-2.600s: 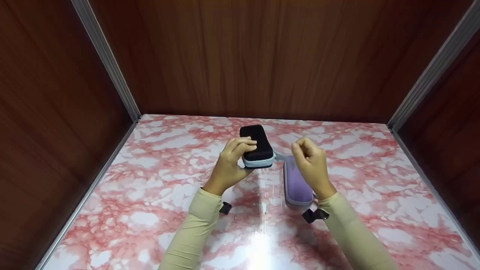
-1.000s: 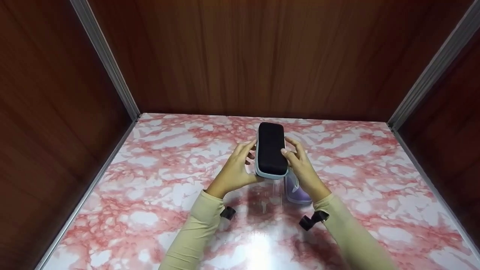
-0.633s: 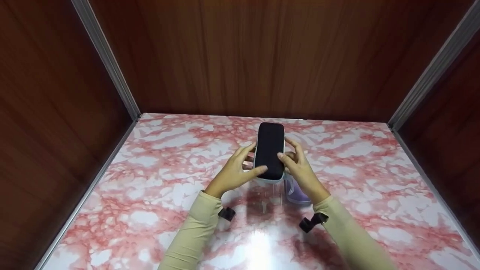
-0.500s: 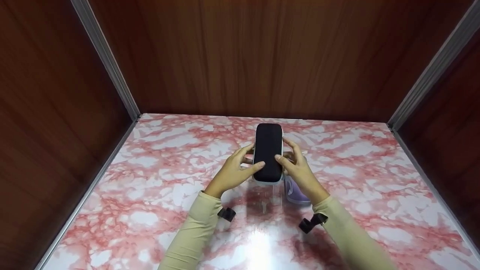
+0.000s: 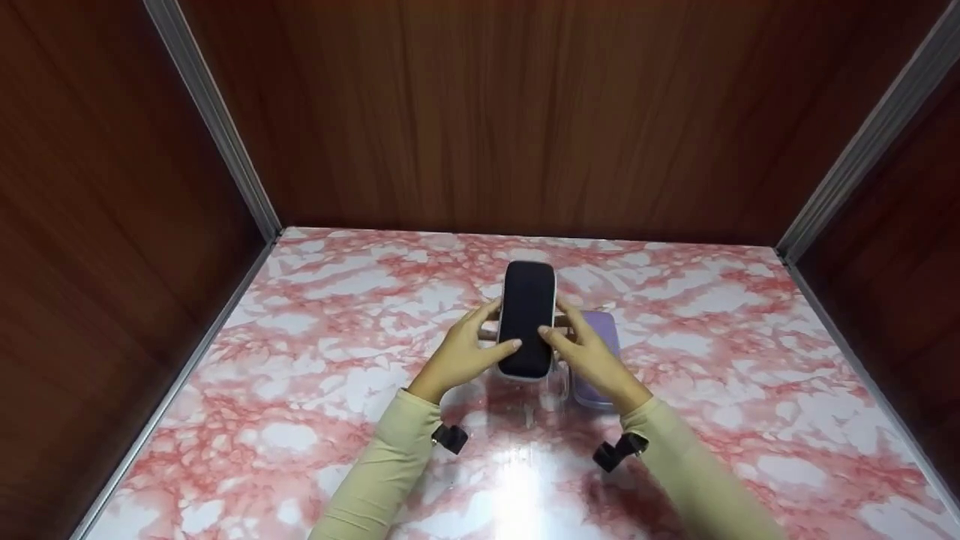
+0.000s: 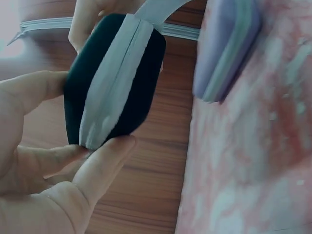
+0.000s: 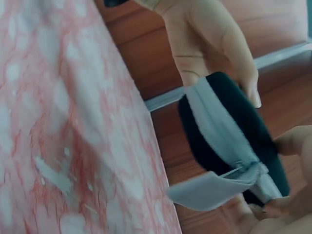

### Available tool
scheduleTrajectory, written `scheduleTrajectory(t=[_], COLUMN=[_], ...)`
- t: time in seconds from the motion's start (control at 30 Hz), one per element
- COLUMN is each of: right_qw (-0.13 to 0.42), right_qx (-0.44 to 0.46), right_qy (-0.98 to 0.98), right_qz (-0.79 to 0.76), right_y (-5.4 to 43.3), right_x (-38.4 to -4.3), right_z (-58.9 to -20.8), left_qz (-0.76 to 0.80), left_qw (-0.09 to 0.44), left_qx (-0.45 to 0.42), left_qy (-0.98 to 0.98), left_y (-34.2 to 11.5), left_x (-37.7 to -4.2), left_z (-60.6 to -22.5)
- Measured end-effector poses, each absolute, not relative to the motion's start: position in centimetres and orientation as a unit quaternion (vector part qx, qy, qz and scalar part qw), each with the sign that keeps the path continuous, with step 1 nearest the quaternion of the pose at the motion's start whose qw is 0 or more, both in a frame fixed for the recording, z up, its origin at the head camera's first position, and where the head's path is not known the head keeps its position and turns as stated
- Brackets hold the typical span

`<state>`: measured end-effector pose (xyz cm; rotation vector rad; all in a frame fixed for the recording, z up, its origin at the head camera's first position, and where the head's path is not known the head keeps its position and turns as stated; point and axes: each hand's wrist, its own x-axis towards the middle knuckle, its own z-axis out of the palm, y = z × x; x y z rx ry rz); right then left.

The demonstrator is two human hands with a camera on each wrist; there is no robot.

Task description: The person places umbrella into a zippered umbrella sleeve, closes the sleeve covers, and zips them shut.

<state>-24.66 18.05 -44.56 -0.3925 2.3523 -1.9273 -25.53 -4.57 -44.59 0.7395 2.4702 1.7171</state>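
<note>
Both my hands hold up a black zip case (image 5: 527,304) with a pale zipper band, above the table in the head view. My left hand (image 5: 459,358) grips its left side, thumb across the face. On the opposite side my right hand (image 5: 592,361) grips it in the same way, thumb also on the face. The zipper looks closed along the edges seen in the wrist views. A pale fabric strap (image 7: 214,191) hangs from the zipper band in the right wrist view. A purple case (image 5: 602,330) lies on the table, partly hidden behind my right hand.
The table top (image 5: 300,360) has a red and white marbled pattern and a bright glare near the front. Dark wood panels (image 5: 480,112) stand at the back and both sides, with grey metal strips (image 5: 217,112) at the corners.
Earlier my left hand held the black case alone while my right hand was at its strap. Now both hands hold it, and it has come lower and slightly left, uncovering more of the purple case.
</note>
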Motion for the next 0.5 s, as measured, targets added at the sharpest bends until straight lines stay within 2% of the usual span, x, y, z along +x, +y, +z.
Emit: scheduleTrajectory(t=[0.13, 0.3, 0.5], right_qw=[0.031, 0.029, 0.001], right_qx=[-0.147, -0.129, -0.140], right_qy=[0.812, 0.848, 0.883], right_qz=[-0.565, -0.514, -0.449], right_y=[17.8, 17.3, 16.4], right_x=[-24.7, -24.7, -24.5], right_z=[-45.1, -46.1, -47.5], left_qz=[0.577, 0.603, 0.612], left_qw=[0.042, 0.067, 0.090], left_qx=[0.227, 0.206, 0.188], left_qy=[0.784, 0.768, 0.763], left_y=[-4.6, -4.5, -4.4], left_x=[-25.3, -25.1, -25.0], left_z=[-45.6, -46.7, -48.2])
